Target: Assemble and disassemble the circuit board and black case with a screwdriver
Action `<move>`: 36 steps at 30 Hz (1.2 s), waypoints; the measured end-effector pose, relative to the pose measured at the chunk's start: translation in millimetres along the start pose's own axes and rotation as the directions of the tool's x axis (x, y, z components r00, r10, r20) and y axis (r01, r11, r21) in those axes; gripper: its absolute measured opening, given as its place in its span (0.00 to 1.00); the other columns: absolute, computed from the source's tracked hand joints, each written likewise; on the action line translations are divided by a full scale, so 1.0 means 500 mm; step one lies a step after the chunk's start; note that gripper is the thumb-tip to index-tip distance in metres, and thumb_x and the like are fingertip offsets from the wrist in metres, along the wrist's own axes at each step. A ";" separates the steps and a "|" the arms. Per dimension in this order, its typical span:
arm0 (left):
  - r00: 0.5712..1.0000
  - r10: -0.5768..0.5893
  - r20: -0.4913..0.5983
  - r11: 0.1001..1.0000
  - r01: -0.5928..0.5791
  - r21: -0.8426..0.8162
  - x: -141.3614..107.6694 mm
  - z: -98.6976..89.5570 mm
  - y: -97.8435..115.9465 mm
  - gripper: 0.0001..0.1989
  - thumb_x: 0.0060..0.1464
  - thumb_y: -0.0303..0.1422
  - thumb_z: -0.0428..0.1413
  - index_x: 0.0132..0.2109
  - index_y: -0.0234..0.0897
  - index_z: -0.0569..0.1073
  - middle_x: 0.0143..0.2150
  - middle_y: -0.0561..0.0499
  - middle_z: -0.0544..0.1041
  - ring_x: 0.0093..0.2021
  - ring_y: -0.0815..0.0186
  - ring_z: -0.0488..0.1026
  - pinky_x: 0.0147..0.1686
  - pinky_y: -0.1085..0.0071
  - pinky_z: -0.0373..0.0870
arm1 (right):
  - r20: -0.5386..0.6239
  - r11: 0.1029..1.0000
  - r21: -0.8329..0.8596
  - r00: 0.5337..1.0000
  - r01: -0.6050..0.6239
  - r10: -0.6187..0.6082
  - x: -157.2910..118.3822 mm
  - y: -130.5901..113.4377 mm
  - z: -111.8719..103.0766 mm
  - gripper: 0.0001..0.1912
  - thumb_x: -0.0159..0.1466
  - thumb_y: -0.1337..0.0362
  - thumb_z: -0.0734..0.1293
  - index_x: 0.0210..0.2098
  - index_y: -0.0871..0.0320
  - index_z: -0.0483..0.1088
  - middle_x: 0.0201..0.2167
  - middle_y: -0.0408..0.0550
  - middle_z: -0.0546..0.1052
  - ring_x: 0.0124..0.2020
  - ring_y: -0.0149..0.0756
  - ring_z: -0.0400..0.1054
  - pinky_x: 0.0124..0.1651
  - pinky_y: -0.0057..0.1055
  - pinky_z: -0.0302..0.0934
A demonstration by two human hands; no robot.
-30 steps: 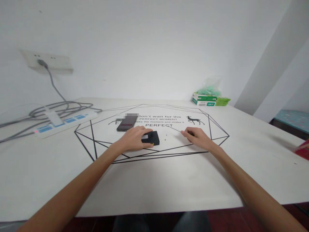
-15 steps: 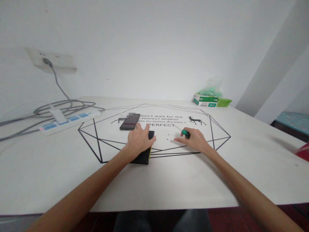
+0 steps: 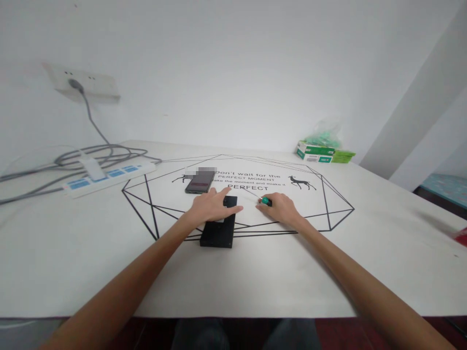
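Note:
A flat black box (image 3: 218, 234) lies on the table in front of me, its middle covered by my left hand (image 3: 211, 206). That hand rests over the box with thumb and fingers spread apart. To the right, my right hand (image 3: 279, 208) is closed around a screwdriver (image 3: 267, 201) with a green and black handle. Its thin shaft points up and left over the printed lettering. The thumb and index tip of this hand come together low at the tabletop; whether a small piece sits between them cannot be made out. A dark phone (image 3: 200, 181) lies just beyond my left hand.
At the left, a white power strip (image 3: 113, 176) holds a white plug (image 3: 94, 170), with grey cables (image 3: 134, 154) coiled behind it. Green and white boxes (image 3: 315, 151) with a plastic bag (image 3: 326, 132) on top stand at the back right, against the wall.
My right hand has moved left and down to the tabletop with the screwdriver. Two small dark dots seen there before no longer show. My left hand's fingers have opened wider over the box.

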State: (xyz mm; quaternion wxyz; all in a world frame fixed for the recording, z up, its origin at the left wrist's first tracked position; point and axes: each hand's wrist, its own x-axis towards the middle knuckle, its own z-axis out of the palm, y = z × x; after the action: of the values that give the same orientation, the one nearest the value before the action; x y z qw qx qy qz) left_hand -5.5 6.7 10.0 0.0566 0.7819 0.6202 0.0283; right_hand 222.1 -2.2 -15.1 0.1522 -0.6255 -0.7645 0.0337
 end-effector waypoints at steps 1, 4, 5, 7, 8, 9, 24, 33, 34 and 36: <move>0.999 0.021 0.027 1.000 -0.020 -0.021 0.002 -0.004 -0.003 0.47 0.44 0.68 0.41 0.66 0.48 0.55 0.58 0.37 0.68 0.54 0.42 0.69 0.49 0.51 0.65 | 0.002 1.000 -0.002 1.000 -0.014 0.014 0.002 0.003 0.000 0.14 0.62 0.53 0.63 0.37 0.52 0.77 0.34 0.46 0.80 0.37 0.40 0.71 0.31 0.29 0.53; 0.995 0.066 0.080 0.995 -0.059 -0.082 0.007 -0.013 -0.016 0.48 0.43 0.68 0.43 0.66 0.46 0.55 0.62 0.38 0.65 0.57 0.45 0.67 0.52 0.56 0.63 | -0.027 0.998 -0.004 0.998 -0.058 0.058 0.006 0.010 0.002 0.13 0.62 0.55 0.63 0.39 0.51 0.77 0.35 0.46 0.80 0.36 0.39 0.71 0.32 0.28 0.53; 0.993 0.076 0.086 0.993 -0.068 -0.093 0.008 -0.015 -0.019 0.49 0.44 0.68 0.43 0.66 0.45 0.54 0.62 0.39 0.65 0.57 0.45 0.67 0.53 0.57 0.63 | -0.039 0.998 0.000 0.997 -0.068 0.068 0.006 0.012 0.003 0.14 0.62 0.55 0.63 0.39 0.51 0.77 0.35 0.46 0.80 0.37 0.39 0.71 0.32 0.28 0.53; 0.991 0.099 0.087 0.991 -0.090 -0.096 0.008 -0.017 -0.024 0.49 0.44 0.67 0.44 0.66 0.44 0.54 0.63 0.38 0.64 0.58 0.46 0.66 0.53 0.57 0.62 | -0.055 0.998 0.016 0.997 -0.062 0.062 0.006 0.015 0.005 0.14 0.61 0.55 0.63 0.40 0.51 0.77 0.35 0.46 0.80 0.37 0.39 0.72 0.33 0.28 0.54; 0.990 0.110 0.089 0.991 -0.102 -0.089 0.007 -0.018 -0.024 0.49 0.44 0.67 0.44 0.66 0.44 0.55 0.62 0.38 0.65 0.58 0.46 0.66 0.53 0.57 0.62 | -0.059 0.999 0.021 0.997 -0.050 0.051 0.006 0.017 0.006 0.14 0.61 0.55 0.63 0.40 0.51 0.77 0.35 0.45 0.80 0.37 0.39 0.72 0.33 0.28 0.54; 0.989 0.121 0.091 0.990 -0.114 -0.079 0.006 -0.019 -0.025 0.48 0.44 0.67 0.45 0.66 0.43 0.55 0.62 0.37 0.65 0.58 0.45 0.66 0.53 0.56 0.62 | -0.060 0.999 0.018 0.998 -0.036 0.037 0.006 0.018 0.007 0.14 0.62 0.55 0.63 0.39 0.51 0.77 0.35 0.45 0.80 0.36 0.39 0.72 0.32 0.28 0.54; 0.924 0.300 0.237 0.933 -0.233 -0.274 0.005 -0.041 -0.052 0.31 0.56 0.41 0.43 0.67 0.44 0.54 0.63 0.43 0.64 0.44 0.58 0.74 0.36 0.67 0.72 | -0.074 0.996 -0.060 0.995 0.070 -0.074 0.006 0.018 0.016 0.14 0.64 0.56 0.60 0.40 0.51 0.76 0.34 0.47 0.80 0.37 0.39 0.71 0.30 0.28 0.50; 0.891 0.447 0.078 0.894 -0.442 -0.066 0.013 -0.040 -0.091 0.44 0.45 0.22 0.50 0.68 0.53 0.49 0.71 0.50 0.46 0.67 0.53 0.52 0.59 0.57 0.60 | -0.053 0.994 -0.093 0.996 0.064 -0.069 0.007 0.015 0.012 0.12 0.64 0.58 0.60 0.35 0.54 0.74 0.33 0.48 0.79 0.36 0.39 0.71 0.29 0.29 0.48; 0.884 0.454 0.112 0.891 -0.451 -0.053 0.008 -0.039 -0.086 0.44 0.44 0.21 0.50 0.67 0.54 0.51 0.71 0.50 0.45 0.68 0.52 0.48 0.60 0.55 0.57 | -0.050 0.994 -0.096 0.997 0.057 -0.062 0.008 0.017 0.011 0.12 0.64 0.58 0.60 0.36 0.54 0.74 0.33 0.49 0.79 0.36 0.40 0.71 0.29 0.29 0.48; 0.859 0.476 0.187 0.878 -0.478 -0.041 -0.006 -0.037 -0.065 0.43 0.42 0.18 0.49 0.65 0.57 0.58 0.70 0.52 0.49 0.69 0.53 0.47 0.61 0.56 0.55 | -0.043 0.995 -0.095 0.998 0.036 -0.040 0.011 0.024 0.008 0.10 0.63 0.60 0.61 0.36 0.54 0.73 0.33 0.49 0.79 0.36 0.40 0.71 0.29 0.29 0.48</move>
State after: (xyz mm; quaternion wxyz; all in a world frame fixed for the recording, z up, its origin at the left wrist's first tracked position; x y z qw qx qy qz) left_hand -39.5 12.2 24.7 0.1043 0.9102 0.3992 -0.0360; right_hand 231.4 6.1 -20.7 0.1402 -0.6179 -0.7734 -0.0195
